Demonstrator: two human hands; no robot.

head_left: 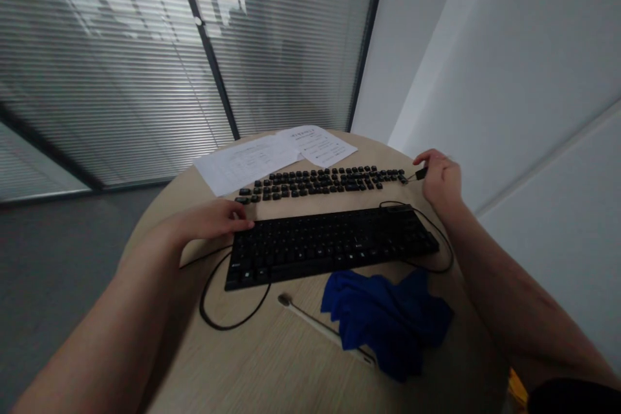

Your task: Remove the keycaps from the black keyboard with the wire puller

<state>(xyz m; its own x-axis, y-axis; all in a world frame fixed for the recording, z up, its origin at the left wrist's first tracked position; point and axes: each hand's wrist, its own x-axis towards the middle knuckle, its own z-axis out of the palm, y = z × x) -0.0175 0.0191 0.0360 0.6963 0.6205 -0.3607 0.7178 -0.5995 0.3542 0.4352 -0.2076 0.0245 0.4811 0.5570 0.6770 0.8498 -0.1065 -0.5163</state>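
A black keyboard (334, 239) lies across the table with keys in place. My left hand (218, 218) is at its far left corner, one fingertip resting on the edge, the fingers loosely bent and apart. Beyond the keyboard, several rows of loose black keycaps (310, 184) are laid out. On the right, my right hand (440, 180) pinches a small black-handled keycap puller (421, 173). Its thin wire end reaches to the right end of the keycap rows, at a keycap (403, 179); whether it grips that keycap I cannot tell.
A blue cloth (388, 317) lies crumpled on the near side of the round table (218, 369), partly over a white-handled brush (315, 323). The keyboard's cable (206, 317) loops at the left, and more cable curves at the right. Printed papers (257, 158) lie at the back.
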